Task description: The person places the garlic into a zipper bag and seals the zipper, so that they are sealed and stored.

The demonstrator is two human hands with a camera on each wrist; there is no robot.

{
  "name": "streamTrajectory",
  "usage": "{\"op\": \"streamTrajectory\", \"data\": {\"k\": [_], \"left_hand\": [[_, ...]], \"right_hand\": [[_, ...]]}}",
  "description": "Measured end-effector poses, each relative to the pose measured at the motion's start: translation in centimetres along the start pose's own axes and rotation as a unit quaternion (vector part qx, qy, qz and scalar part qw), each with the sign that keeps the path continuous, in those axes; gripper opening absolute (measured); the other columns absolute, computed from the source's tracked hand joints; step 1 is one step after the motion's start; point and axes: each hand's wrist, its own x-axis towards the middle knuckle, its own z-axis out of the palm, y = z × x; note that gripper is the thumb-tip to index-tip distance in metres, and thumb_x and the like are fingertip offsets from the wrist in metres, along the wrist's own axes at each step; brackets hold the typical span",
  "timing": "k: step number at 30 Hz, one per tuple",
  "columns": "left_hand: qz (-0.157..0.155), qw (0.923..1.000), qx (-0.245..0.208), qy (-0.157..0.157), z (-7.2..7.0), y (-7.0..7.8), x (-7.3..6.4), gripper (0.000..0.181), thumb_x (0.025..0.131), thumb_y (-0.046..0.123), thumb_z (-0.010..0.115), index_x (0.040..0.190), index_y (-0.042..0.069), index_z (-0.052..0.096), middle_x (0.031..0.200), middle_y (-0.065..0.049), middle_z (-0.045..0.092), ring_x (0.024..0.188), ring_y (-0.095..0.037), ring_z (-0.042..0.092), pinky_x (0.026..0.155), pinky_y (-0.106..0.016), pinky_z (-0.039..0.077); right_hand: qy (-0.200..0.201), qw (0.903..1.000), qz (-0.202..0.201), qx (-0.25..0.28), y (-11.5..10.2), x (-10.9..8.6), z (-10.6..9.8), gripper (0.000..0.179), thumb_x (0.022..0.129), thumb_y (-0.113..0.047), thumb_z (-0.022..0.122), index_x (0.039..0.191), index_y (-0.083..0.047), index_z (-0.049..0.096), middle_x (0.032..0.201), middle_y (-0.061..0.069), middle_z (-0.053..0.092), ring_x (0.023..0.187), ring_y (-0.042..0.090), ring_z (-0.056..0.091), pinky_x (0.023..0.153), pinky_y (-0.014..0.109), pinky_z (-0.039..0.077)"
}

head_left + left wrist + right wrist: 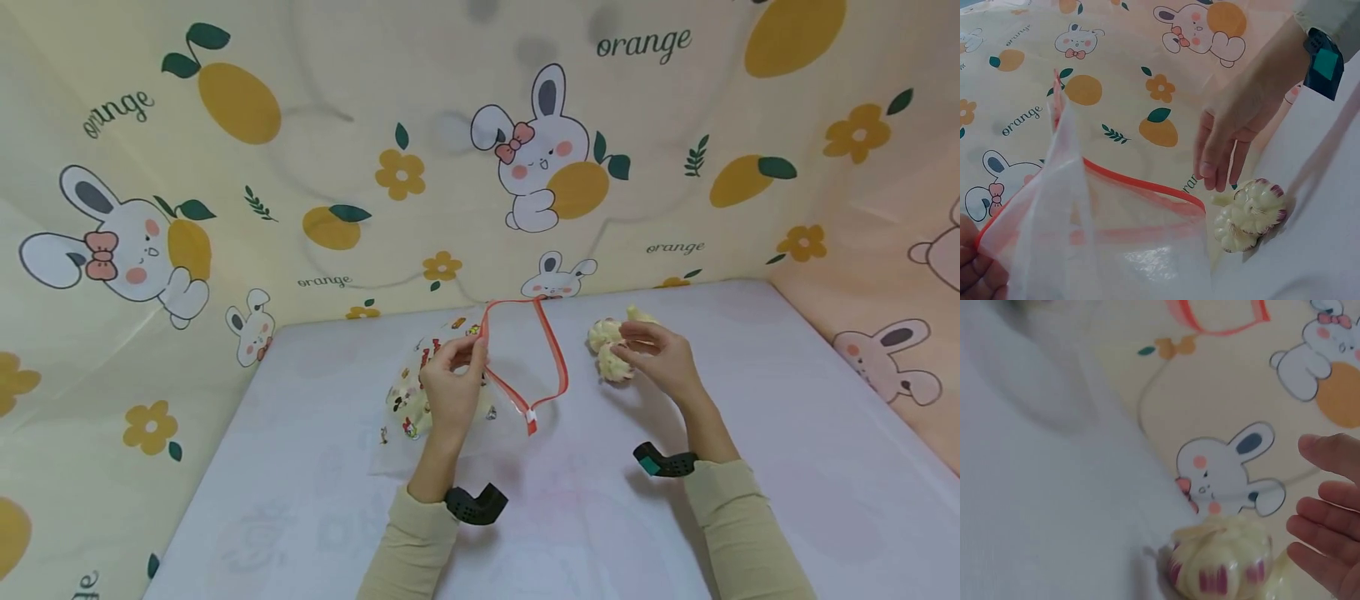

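Note:
A clear zip bag with cartoon prints (411,392) and a red-edged mouth (558,358) lies towards the left of the table. My left hand (453,387) pinches the bag's rim, and the mouth gapes to the right of it. In the left wrist view the red zip edge (1141,182) spreads wide above the translucent side. Pale garlic bulbs with purplish marks (615,367) sit together right of the bag. Over them hovers my right hand (663,358), its fingers loosely extended. The right wrist view has that hand (1329,519) beside a garlic bulb (1222,559), apart from it.
A white-covered table (570,517) carries everything. Behind it stands a cream backdrop (420,83) printed with rabbits and oranges, and a similar side panel (885,275) rises at the right. Each wrist wears a black camera band (476,504).

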Motion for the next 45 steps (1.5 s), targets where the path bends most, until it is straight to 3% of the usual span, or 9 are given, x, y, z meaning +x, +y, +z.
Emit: {"op": "streamTrajectory", "data": {"k": [4, 6, 12, 17, 28, 35, 45], "left_hand": [[0.002, 1.0000, 0.001, 0.000, 0.0, 0.0, 0.0, 0.018, 0.089, 0.014, 0.068, 0.096, -0.002, 0.072, 0.080, -0.019, 0.072, 0.068, -0.007, 0.063, 0.065, -0.020, 0.056], [0.005, 1.0000, 0.001, 0.001, 0.1, -0.1, 0.0, 0.017, 0.089, 0.014, 0.068, 0.095, -0.002, 0.072, 0.080, -0.020, 0.072, 0.068, -0.007, 0.063, 0.065, -0.019, 0.055], [0.012, 0.9999, 0.006, 0.002, 0.1, -0.2, -0.1, 0.017, 0.089, 0.014, 0.068, 0.094, -0.003, 0.072, 0.079, -0.020, 0.072, 0.068, -0.012, 0.065, 0.065, -0.014, 0.053], [0.006, 1.0000, 0.005, 0.001, 0.1, -0.2, -0.1, 0.018, 0.089, 0.014, 0.068, 0.095, -0.002, 0.072, 0.079, -0.019, 0.072, 0.068, -0.011, 0.064, 0.065, -0.013, 0.053], [0.012, 0.9999, 0.007, 0.003, 0.3, -0.3, -0.1, 0.018, 0.089, 0.015, 0.068, 0.095, -0.002, 0.072, 0.078, -0.019, 0.072, 0.067, -0.012, 0.065, 0.065, -0.013, 0.053], [0.012, 0.9999, 0.008, 0.002, 0.3, -0.4, -0.1, 0.018, 0.089, 0.015, 0.068, 0.095, -0.002, 0.072, 0.078, -0.019, 0.072, 0.067, -0.013, 0.065, 0.066, -0.013, 0.053], [0.011, 0.9999, 0.011, 0.000, 0.2, -0.3, -0.1, 0.018, 0.089, 0.015, 0.068, 0.095, -0.002, 0.072, 0.079, -0.019, 0.072, 0.068, -0.016, 0.066, 0.066, -0.012, 0.053]], "right_hand": [[0.013, 0.9998, 0.003, -0.015, 1.1, 0.1, 0.1, 0.041, 0.083, -0.012, 0.075, 0.117, 0.007, 0.062, 0.111, 0.025, 0.067, 0.089, -0.011, 0.061, 0.083, 0.009, 0.052], [0.015, 0.9997, 0.002, -0.019, 1.5, 0.1, 0.1, 0.041, 0.083, -0.012, 0.075, 0.117, 0.006, 0.062, 0.115, 0.031, 0.064, 0.090, -0.011, 0.061, 0.084, 0.010, 0.053], [0.006, 0.9998, 0.020, -0.008, 1.9, 0.0, -0.1, 0.042, 0.083, -0.011, 0.075, 0.118, 0.008, 0.060, 0.119, 0.031, 0.062, 0.090, -0.015, 0.058, 0.084, 0.007, 0.050], [-0.003, 0.9988, 0.040, -0.028, 2.2, -0.1, -0.3, 0.046, 0.083, -0.015, 0.075, 0.120, 0.008, 0.059, 0.119, 0.031, 0.063, 0.089, -0.018, 0.055, 0.084, 0.006, 0.050], [-0.009, 0.9969, 0.062, -0.049, 3.2, 0.0, -0.2, 0.047, 0.083, -0.019, 0.075, 0.120, 0.006, 0.061, 0.119, 0.028, 0.065, 0.090, -0.014, 0.054, 0.086, 0.010, 0.051], [-0.023, 0.9961, 0.080, -0.030, 3.5, -0.1, -0.2, 0.050, 0.082, -0.018, 0.076, 0.122, 0.008, 0.059, 0.122, 0.030, 0.062, 0.087, -0.021, 0.049, 0.082, 0.001, 0.046], [-0.026, 0.9963, 0.077, -0.026, 4.0, -0.2, 0.0, 0.050, 0.082, -0.014, 0.076, 0.122, 0.010, 0.058, 0.122, 0.032, 0.061, 0.086, -0.020, 0.050, 0.079, -0.001, 0.045]]}}
